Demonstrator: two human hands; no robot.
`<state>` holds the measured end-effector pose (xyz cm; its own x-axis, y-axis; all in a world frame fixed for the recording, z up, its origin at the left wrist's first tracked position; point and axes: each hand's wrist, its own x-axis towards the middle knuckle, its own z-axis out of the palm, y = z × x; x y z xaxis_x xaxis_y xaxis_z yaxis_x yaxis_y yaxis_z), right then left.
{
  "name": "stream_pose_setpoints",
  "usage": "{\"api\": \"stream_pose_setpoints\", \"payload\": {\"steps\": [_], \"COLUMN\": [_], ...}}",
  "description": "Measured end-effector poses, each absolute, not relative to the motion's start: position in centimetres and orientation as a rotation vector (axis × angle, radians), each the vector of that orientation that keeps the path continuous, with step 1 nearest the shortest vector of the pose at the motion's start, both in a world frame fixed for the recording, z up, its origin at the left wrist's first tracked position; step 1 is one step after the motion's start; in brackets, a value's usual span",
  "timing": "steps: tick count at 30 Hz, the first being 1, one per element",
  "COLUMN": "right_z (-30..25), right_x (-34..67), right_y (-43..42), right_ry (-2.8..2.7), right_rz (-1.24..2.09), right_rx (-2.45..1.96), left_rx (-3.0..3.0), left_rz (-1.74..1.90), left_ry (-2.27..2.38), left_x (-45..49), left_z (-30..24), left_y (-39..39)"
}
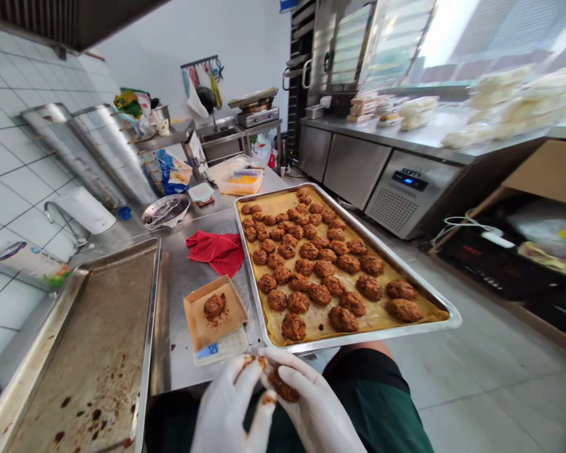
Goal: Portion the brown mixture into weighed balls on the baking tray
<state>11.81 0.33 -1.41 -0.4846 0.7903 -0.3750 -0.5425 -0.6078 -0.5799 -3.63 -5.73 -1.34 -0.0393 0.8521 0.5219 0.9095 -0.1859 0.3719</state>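
Both my hands wear white gloves and meet low in the middle of the view. My left hand (233, 406) and my right hand (311, 406) are cupped together around a brown lump of cookie dough (283, 389). Just above them a large metal tray (446, 308) lined with paper carries several rows of brown dough balls (311, 264). Left of it a small scale (219, 347) bears a paper square with one dough ball (214, 305); its display reads 125.
A second metal tray (82, 358) with crumbs lies at the left. A red cloth (217, 251), a foil-covered bowl (166, 212) and plastic containers (240, 182) sit farther back on the steel counter. A steel fridge counter (396, 182) runs along the right.
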Motion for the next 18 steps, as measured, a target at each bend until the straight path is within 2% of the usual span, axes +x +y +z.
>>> {"api": "stream_pose_setpoints", "payload": {"steps": [4,10,18], "right_z": [-2.4,-2.4,-0.5], "right_x": [11.8,12.0,12.2], "right_y": [-0.4,-0.6,0.4], "right_ry": [-0.53,-0.954,-1.438], "right_rz": [2.158,2.234,2.052], "right_rx": [-0.72,-0.847,-1.002], "left_rx": [-2.134,-2.262,-2.361], "left_rz": [-1.042,-1.338,-1.205], "left_ry": [-1.985,-2.072,-2.183], "left_x": [-1.3,-2.4,-3.1], "left_z": [-3.8,-2.4,-1.5], "left_y": [-6.1,-6.1,-5.7]}}
